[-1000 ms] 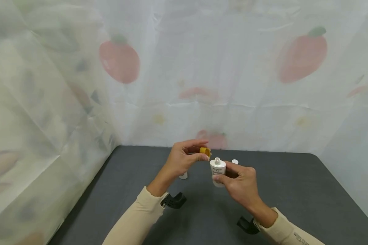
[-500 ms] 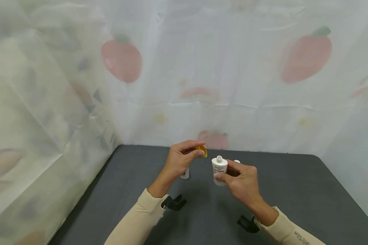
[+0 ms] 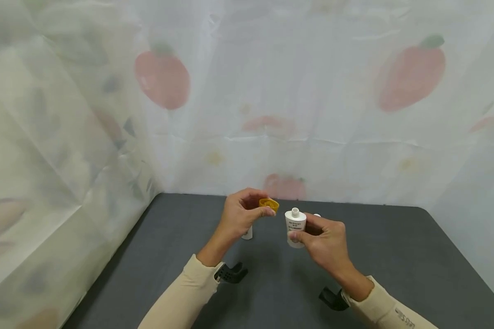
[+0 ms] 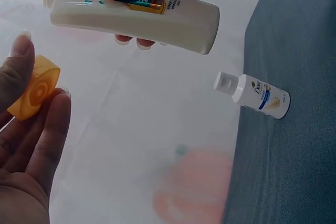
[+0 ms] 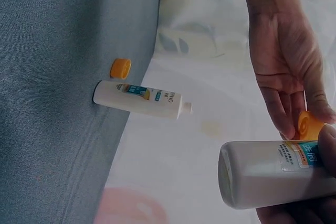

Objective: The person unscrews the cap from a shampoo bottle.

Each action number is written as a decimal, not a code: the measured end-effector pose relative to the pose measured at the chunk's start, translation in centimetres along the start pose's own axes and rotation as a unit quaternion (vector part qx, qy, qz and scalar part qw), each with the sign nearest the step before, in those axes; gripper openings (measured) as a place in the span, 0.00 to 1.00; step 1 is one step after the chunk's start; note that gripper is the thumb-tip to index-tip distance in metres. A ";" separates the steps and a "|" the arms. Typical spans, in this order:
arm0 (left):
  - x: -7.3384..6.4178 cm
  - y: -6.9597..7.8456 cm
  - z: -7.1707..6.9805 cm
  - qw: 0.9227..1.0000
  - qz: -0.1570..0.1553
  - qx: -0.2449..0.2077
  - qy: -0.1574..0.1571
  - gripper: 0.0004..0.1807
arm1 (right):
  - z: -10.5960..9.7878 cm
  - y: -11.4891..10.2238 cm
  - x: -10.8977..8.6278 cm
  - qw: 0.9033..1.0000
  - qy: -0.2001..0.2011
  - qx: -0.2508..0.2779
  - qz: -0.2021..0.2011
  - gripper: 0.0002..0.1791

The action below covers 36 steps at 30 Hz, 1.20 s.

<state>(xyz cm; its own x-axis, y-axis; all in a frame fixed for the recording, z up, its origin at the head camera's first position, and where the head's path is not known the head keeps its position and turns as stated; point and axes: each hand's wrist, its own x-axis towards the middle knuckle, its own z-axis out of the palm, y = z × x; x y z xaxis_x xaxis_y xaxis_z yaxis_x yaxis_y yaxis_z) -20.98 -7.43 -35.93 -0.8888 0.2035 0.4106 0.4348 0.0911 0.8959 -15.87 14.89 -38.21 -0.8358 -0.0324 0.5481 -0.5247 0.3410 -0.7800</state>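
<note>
My left hand (image 3: 236,217) pinches an orange-yellow bottle cap (image 3: 269,204) between thumb and fingertips, its hollow side turned toward the head camera. Just right of it, my right hand (image 3: 328,242) grips a white bottle (image 3: 295,224) around its body, thumb across the label. This bottle is upright and its narrow neck is bare. The left wrist view shows the same bottle (image 4: 173,22) with a teal and orange label, a short distance from the cap (image 4: 39,88). In the right wrist view the bottle's base (image 5: 229,174) shows close up, with the cap (image 5: 310,125) beyond it.
A similar uncapped white bottle (image 5: 149,100) stands on the dark table (image 3: 181,256), an orange cap (image 5: 121,68) lying beside it. Behind my right hand stands a small white Dove bottle (image 4: 262,97) with its flip cap on. A pale printed curtain (image 3: 214,114) encloses the table.
My left hand has drawn slightly left, away from the bottle neck, and turned the cap so its hollow underside faces up. The right hand holds the bottle nearly still.
</note>
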 end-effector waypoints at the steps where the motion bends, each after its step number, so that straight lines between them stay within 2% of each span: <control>1: 0.0 0.0 0.0 1.000 -0.002 0.003 -0.005 0.19 | 0.0 0.1 0.0 1.000 -0.001 -0.001 0.000 0.24; 5: 0.0 0.0 -0.1 1.000 -0.013 0.013 -0.022 0.21 | -0.1 0.1 0.0 1.000 -0.006 0.002 0.000 0.24; 12: 0.2 -0.4 -0.3 0.997 -0.052 0.039 -0.039 0.19 | -0.2 0.2 0.1 1.000 -0.014 0.002 0.004 0.24; 23: 0.2 -0.9 -0.3 0.993 -0.082 0.060 -0.065 0.17 | -0.5 0.8 0.1 0.999 -0.021 -0.005 0.048 0.23; 30: -0.1 -1.4 0.1 0.989 -0.113 0.085 -0.048 0.17 | -0.4 1.1 0.4 0.997 -0.025 -0.001 0.074 0.23; 36: -0.4 -1.7 0.4 0.983 -0.116 0.135 -0.052 0.16 | -0.1 1.6 0.6 0.995 -0.030 -0.008 0.091 0.24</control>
<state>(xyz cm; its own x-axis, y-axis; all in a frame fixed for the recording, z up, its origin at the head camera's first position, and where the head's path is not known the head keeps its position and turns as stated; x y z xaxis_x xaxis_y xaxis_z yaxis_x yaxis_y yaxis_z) -21.31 -7.31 -37.73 -0.9550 0.2435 0.1693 0.2577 0.3986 0.8802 -17.17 15.53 -39.15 -0.9254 -0.0240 0.3781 -0.3608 0.3609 -0.8600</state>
